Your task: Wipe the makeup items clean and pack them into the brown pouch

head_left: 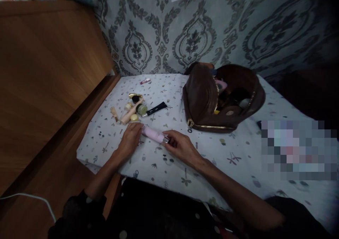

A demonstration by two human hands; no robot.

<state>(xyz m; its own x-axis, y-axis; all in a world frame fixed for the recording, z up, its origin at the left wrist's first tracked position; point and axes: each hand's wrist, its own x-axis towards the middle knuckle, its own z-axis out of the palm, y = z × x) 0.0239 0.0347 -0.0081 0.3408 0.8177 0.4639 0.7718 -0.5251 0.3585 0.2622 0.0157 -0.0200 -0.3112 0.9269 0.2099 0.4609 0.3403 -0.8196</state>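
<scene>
A pale pink cosmetic tube (153, 134) with a silvery cap lies across between my two hands, just above the patterned cloth. My left hand (130, 140) closes on its far left end. At the capped end, the fingers of my right hand (182, 146) are bent and pinch the cap. Just beyond my left hand sits a cluster of cosmetics: a beige tube (129, 114), a small green jar (142, 109), a cream-coloured jar (134, 117) and a black tube (156, 109) with a silvery cap.
An unzipped brown bag (209, 97) holding several items stands to the right. A small pink lipstick-like tube (145, 81) lies near the wall. A wooden cabinet (53, 55) borders the left side. A blurred-out patch (299, 150) covers something at right.
</scene>
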